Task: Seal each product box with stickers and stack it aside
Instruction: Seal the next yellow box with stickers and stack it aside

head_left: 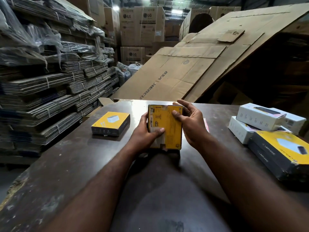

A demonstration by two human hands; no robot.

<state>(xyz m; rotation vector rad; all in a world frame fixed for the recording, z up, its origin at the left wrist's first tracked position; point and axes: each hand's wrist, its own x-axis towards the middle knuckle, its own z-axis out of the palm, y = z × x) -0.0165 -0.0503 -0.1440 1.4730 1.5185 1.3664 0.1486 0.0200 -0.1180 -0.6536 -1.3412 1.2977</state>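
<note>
The dark, scuffed surface (pixel 66 164) carries a yellow-topped box (pixel 110 123) lying flat at ten o'clock. At three o'clock sit a white box (pixel 239 131), a second white box (pixel 260 117) tilted across it, and a larger yellow-and-grey box (pixel 284 153) just beside them. A pink sheet (pixel 207 125) lies at two o'clock.

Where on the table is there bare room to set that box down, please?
Bare table lies between the held box and the lone yellow box, and across the near-left stretch to the edge. A narrower strip lies between the pink sheet and the right pile. That right side is crowded: stacked white boxes, a yellow-and-grey box against them.
</note>
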